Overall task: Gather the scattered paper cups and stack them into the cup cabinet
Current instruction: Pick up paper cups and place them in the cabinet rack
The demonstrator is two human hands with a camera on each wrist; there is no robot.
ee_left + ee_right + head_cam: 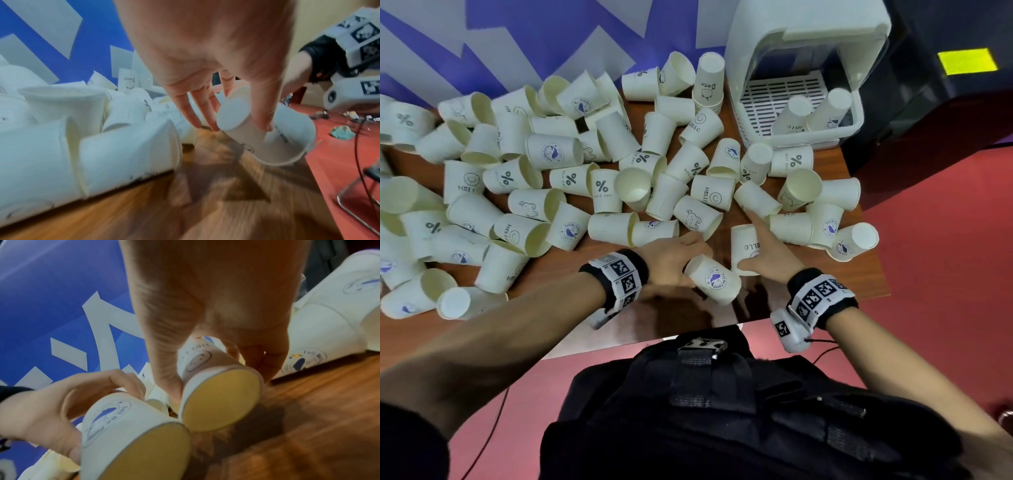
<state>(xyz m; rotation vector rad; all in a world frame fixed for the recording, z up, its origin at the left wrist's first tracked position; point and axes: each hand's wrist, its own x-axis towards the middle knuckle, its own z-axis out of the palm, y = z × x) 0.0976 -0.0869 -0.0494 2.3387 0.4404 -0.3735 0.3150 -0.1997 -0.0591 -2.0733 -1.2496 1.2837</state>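
Several white paper cups [558,192] lie scattered over the wooden table [558,318]. My left hand [690,260] [239,128] grips a whale-logo cup [717,281] [273,142] [115,421] near its base, lifted and tilted over the table's front. Just to its right, my right hand [756,240] [220,386] grips a "HELLO" smiley cup [741,245] [197,360], thumb on one side and fingers on the other. The mouths of both cups face me. The white cup cabinet [808,41] stands open at the back right with two upturned cups [796,114] inside.
A short stack of upturned cups [709,85] stands left of the cabinet. More cups [825,222] crowd the table's right edge beside my right hand. A blue and white wall [517,41] backs the table. Red floor [945,240] lies to the right.
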